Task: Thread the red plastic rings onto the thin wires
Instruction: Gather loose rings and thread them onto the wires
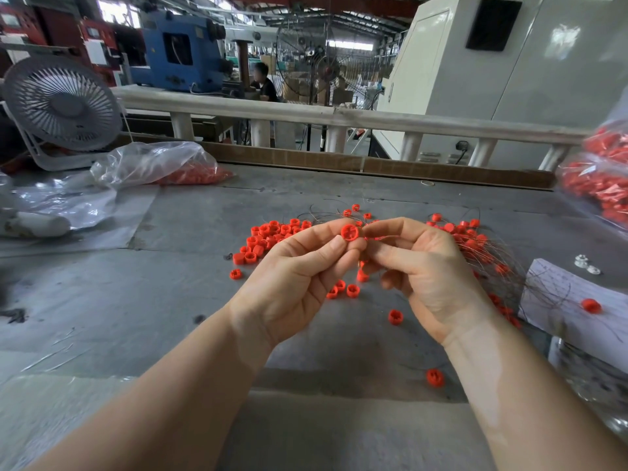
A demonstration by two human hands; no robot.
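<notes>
My left hand [299,277] pinches one red plastic ring [350,231] between thumb and fingertips, raised above the grey table [190,300]. My right hand [428,266] is right beside it, fingertips pinched together against the ring's right side; the thin wire in them is barely visible. A pile of loose red rings [272,232] lies on the table behind my left hand. A bundle of thin wires [503,263] with threaded red rings spreads out behind and to the right of my right hand.
Single red rings [396,316] lie scattered near my wrists. Clear bags of red rings sit at back left [190,171] and far right [601,188]. A grey fan [63,103] stands at left. White paper [571,300] lies at right. A white railing [306,113] bounds the table's far side.
</notes>
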